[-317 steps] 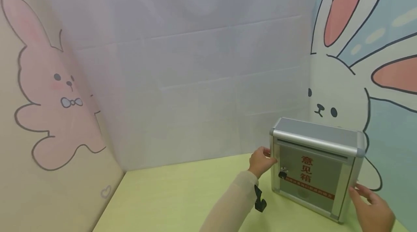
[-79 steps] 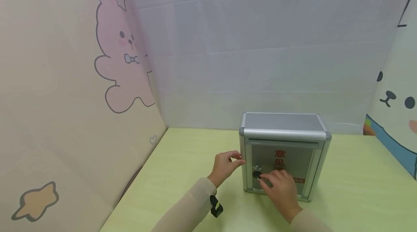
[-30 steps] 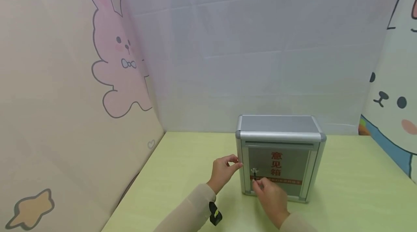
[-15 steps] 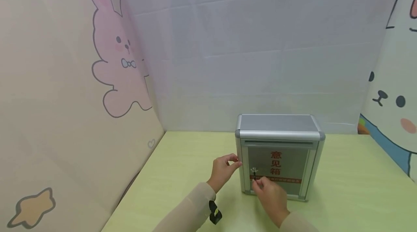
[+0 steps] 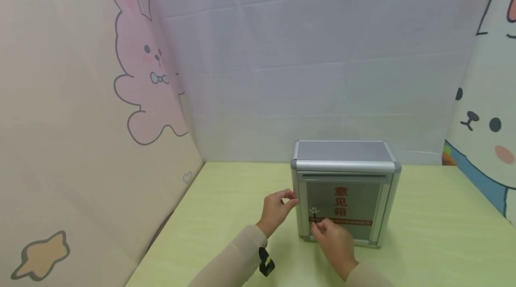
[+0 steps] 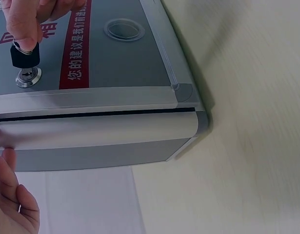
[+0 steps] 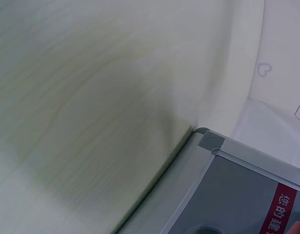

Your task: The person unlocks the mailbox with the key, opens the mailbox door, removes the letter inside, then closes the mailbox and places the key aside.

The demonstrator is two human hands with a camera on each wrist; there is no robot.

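Note:
A silver-grey suggestion box [image 5: 344, 152] stands upright on the table, its front bearing red characters and a red strip [image 6: 75, 53]. My right hand [image 5: 335, 243] pinches a black-headed key [image 6: 26, 57] between thumb and finger at the round metal lock [image 6: 29, 77], near the front's left edge. In the head view the key's head looks narrow, seen edge-on. Bent fingers of my left hand [image 5: 276, 211] hold the box's left frame edge, with the thumb tip right at the front corner. Only a fingertip of the right hand enters the right wrist view, at its lower right corner.
The pale yellow-green table [image 5: 427, 215] stretches around the box. A white curtain [image 5: 322, 76] hangs behind, and a wall with a pink rabbit [image 5: 139, 81] rises at left. A black strap [image 5: 266, 262] hangs at the left wrist. A slot [image 5: 344, 177] runs under the box's top edge.
Since the oldest frame, the box has turned to face forward and my right hand has gone from its right side to the key. The key's head has turned from broad to edge-on. Lately almost nothing moves.

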